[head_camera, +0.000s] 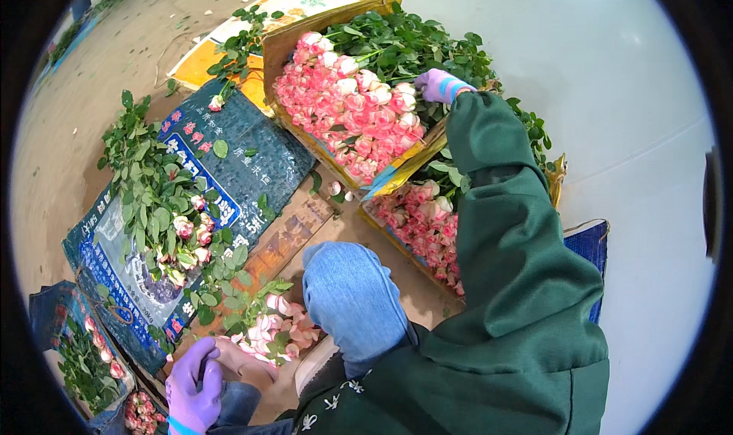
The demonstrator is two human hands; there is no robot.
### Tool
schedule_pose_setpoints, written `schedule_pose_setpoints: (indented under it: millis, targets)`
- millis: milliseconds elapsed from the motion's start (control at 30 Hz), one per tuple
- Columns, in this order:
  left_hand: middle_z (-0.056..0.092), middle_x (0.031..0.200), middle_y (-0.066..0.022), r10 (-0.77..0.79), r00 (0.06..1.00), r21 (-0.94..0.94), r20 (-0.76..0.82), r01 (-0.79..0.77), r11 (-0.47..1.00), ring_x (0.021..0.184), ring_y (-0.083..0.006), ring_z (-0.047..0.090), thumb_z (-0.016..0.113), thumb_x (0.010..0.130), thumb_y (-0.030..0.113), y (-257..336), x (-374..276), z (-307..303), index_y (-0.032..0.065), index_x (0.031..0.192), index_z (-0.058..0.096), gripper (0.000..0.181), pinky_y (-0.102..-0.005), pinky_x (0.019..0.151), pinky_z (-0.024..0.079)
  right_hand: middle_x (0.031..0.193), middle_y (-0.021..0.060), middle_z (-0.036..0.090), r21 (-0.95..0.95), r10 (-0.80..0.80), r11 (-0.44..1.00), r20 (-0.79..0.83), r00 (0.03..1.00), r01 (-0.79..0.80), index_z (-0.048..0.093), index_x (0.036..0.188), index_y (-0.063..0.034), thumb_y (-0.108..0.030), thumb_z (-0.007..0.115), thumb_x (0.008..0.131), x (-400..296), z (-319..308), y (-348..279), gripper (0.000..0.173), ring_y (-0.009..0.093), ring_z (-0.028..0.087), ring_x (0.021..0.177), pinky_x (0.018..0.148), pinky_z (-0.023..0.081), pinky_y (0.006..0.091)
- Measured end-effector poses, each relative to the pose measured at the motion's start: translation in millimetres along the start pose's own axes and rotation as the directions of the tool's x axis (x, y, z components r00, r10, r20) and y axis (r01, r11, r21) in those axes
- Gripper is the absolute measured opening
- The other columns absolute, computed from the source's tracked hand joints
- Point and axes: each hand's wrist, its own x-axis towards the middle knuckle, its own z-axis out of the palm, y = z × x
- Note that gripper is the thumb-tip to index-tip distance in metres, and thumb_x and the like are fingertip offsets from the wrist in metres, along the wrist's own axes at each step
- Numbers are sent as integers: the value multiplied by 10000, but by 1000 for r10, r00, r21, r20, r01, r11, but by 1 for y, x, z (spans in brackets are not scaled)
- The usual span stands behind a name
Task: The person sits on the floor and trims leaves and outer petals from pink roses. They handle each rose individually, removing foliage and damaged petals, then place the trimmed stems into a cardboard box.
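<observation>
My right hand [440, 86], in a pale purple glove with blue bands, reaches into the upper box of pink and white roses [355, 103]. Its fingertips pinch together at a rose stem [404, 80], just right of the blooms, with leafy stems around them. My left hand [197, 383], gloved in purple, is at the lower left beside my leg. Its fingers are curled with nothing visible in them. Up and to the right of it lies a heap of loose pink petals [280, 329]. A bundle of leafy roses [154, 206] rests on a dark printed sack [275, 143].
A second box of roses [418, 223] stands under my right arm. My denim-covered knee [352, 300] rises in the middle. A wooden board [292, 234] runs beside the sack. More roses [91, 355] lie at the lower left. One rose [216, 103] rests at the sack's top edge.
</observation>
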Motion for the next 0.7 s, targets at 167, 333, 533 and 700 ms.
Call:
schedule_pose_setpoints:
  millis: [167,333,533,700]
  targets:
    - [619,866,-136,-21,999,55,-41,23,998,757,-197,603,527,816,86,3,5,5,-21,1080,532,284,-283,695,469,921,122,637,-210,186,949,-223,957,-234,634,986,-148,-144,623,679,-17,-30,-3,307,303,598,897,770,479,367]
    - [617,868,-147,-45,998,-19,-38,44,999,779,-229,604,527,815,119,-4,0,11,-25,1080,528,302,-294,708,463,981,112,599,-260,49,945,-485,873,-198,630,968,-162,-75,499,766,-34,-21,-45,255,285,583,922,772,476,408]
    - [578,820,-160,-37,999,17,14,37,999,726,-264,574,521,807,148,-6,2,26,-15,1047,515,291,-319,653,446,1048,145,599,37,4,999,-199,980,3,557,1120,-110,-29,513,733,-13,29,-39,398,314,566,968,820,449,378]
    - [600,894,-94,-215,969,-174,121,234,957,760,-140,569,525,818,133,2,-6,16,-30,1091,509,318,-253,667,450,1116,150,570,-90,34,994,-273,962,-60,522,1194,-155,11,463,746,-34,-15,-59,482,294,542,1037,873,437,364]
